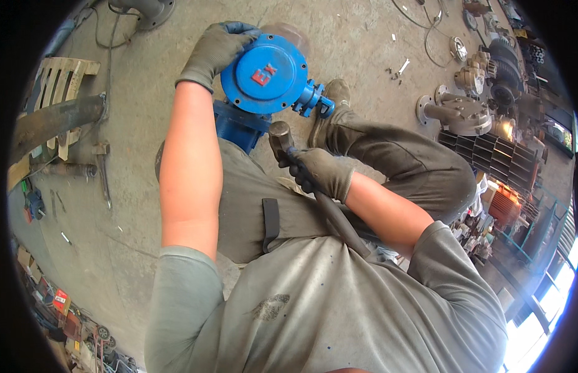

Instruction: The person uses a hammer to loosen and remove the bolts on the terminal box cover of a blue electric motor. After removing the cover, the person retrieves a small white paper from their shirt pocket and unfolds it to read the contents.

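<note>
Before me stands a blue metal housing (244,65) with a round bolted cover, raised red letters and a cable gland (312,99) at its right side. My gloved left hand (221,51) rests on the upper left rim of the housing, its fingers over the far edge. Below the cover a blue square-flanged base (240,123) shows, partly behind my left forearm. In my gloved right hand (324,170) is a hammer (280,135), gripped near the head. The hammer head is just below the cover, apart from it in the picture, and the handle slants back toward my waist.
A wrench (403,66) and small fasteners (394,76) lie on the concrete floor to the right. Flanged metal castings (464,114) and motors (505,65) line the right side. At left are a wooden pallet (60,88), a curved pipe (60,119) and a long-handled sledgehammer (102,163).
</note>
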The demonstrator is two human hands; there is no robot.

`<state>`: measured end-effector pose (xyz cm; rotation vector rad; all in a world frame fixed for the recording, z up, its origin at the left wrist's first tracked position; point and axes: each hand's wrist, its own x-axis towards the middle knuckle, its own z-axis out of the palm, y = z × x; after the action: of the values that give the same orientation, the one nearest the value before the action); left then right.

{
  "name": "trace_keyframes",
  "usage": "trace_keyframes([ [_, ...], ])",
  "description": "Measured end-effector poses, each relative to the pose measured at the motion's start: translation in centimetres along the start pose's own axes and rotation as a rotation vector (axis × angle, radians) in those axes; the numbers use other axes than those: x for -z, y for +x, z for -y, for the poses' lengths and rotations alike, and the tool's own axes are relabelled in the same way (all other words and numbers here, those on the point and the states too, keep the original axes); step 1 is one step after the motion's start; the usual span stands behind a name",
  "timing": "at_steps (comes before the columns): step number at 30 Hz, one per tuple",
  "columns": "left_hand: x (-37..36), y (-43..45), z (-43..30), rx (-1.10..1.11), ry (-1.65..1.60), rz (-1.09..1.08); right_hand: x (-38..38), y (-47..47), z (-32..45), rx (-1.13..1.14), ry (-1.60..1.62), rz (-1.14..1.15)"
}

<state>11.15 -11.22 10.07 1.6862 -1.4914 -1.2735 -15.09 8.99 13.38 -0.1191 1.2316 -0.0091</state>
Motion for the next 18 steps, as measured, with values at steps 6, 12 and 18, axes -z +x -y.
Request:
trace_keyframes([
  [6,0.0,0.5,-0.4,0.006,0.052,0.007,-1.3,-1.0,1.8,0.018,0.007,-0.036],
  [12,0.1,0.4,-0.7,0.009,0.049,0.014,-1.6,-1.2,1.9,0.063,-0.125,-0.086],
  [18,-0.2,0.6,-0.5,0.014,0.106,-0.021,-1.3,-1.1,1.6,0.051,-0.136,-0.05],
])
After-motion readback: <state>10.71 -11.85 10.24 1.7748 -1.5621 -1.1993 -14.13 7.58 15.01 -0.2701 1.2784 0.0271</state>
